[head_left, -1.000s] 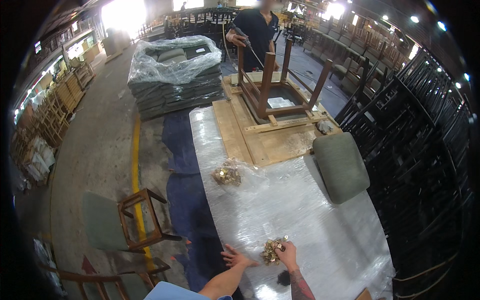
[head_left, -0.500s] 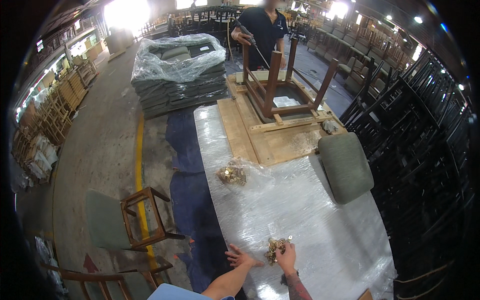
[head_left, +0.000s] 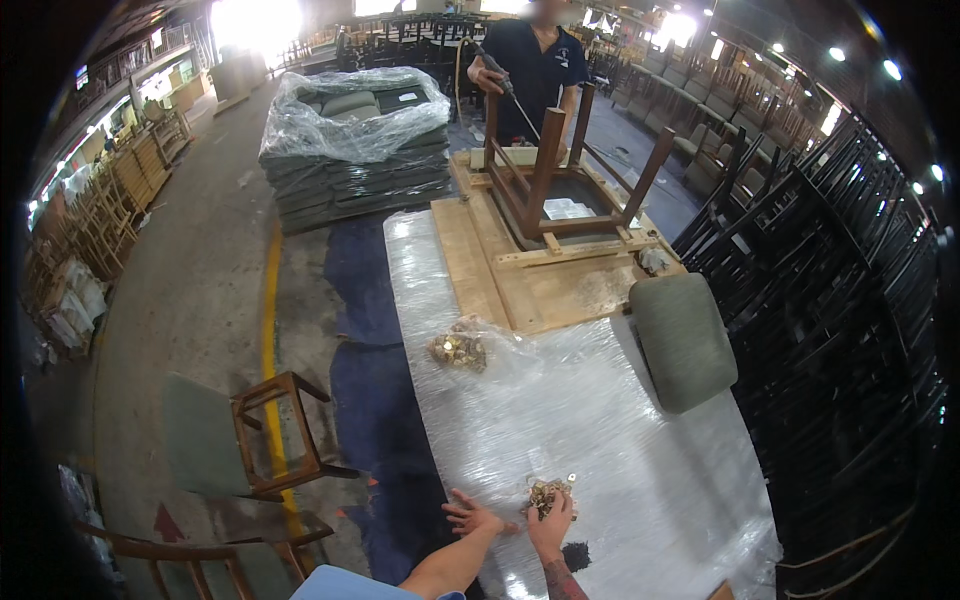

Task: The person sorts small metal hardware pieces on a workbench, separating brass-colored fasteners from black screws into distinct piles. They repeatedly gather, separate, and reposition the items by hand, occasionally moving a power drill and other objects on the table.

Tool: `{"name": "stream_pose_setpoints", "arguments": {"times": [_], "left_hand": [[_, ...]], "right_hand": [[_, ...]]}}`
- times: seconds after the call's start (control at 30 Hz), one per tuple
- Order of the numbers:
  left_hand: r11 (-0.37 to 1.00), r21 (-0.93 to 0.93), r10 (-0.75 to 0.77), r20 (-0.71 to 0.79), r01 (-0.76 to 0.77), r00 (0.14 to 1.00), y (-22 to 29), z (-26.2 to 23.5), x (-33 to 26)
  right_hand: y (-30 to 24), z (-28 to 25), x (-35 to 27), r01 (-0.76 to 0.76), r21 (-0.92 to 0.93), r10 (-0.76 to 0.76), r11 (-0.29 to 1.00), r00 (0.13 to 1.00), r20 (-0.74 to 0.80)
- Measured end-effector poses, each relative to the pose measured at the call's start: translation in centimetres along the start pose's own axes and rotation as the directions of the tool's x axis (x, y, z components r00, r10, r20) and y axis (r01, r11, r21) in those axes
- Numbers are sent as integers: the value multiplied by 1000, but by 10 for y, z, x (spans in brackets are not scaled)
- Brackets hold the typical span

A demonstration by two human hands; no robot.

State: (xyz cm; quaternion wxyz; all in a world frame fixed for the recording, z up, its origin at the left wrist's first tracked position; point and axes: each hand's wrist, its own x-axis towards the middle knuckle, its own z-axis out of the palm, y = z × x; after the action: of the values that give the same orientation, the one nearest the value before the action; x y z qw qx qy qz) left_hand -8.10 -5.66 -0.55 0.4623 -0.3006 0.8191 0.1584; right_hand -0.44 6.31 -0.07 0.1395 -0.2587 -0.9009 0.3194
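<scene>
A: Hands?
B: Left hand (head_left: 476,518) spread; right hand (head_left: 548,524) at the brass-coloured hardware pile (head_left: 545,492) under your fingertips, can't tell if pinching.
A: Step?
B: Looks like picking; next calls for separating pieces. Bagged hardware (head_left: 459,350) ahead of your left.

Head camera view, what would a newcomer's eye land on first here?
Probably the upturned brown chair frame, legs in the air above a wooden board at upper centre. Next, left of it, the big plastic-wrapped stack of cushions. Then, near the bottom, the right hand at a pile of small brassy pieces on the shiny covered worktop.
</scene>
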Motion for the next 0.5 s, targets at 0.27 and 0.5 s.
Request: {"name": "stream_pose_setpoints", "arguments": {"times": [0.27, 0.5], "left_hand": [[999, -33, 24, 10, -24, 1000, -5, 1, 6], [998, -48, 45, 19, -44, 999, -1, 2, 6]], "right_hand": [[-4, 1, -7, 106, -53, -109, 993, 993, -48], [-1, 8, -6, -112, -152, 103, 982, 993, -62]]}}
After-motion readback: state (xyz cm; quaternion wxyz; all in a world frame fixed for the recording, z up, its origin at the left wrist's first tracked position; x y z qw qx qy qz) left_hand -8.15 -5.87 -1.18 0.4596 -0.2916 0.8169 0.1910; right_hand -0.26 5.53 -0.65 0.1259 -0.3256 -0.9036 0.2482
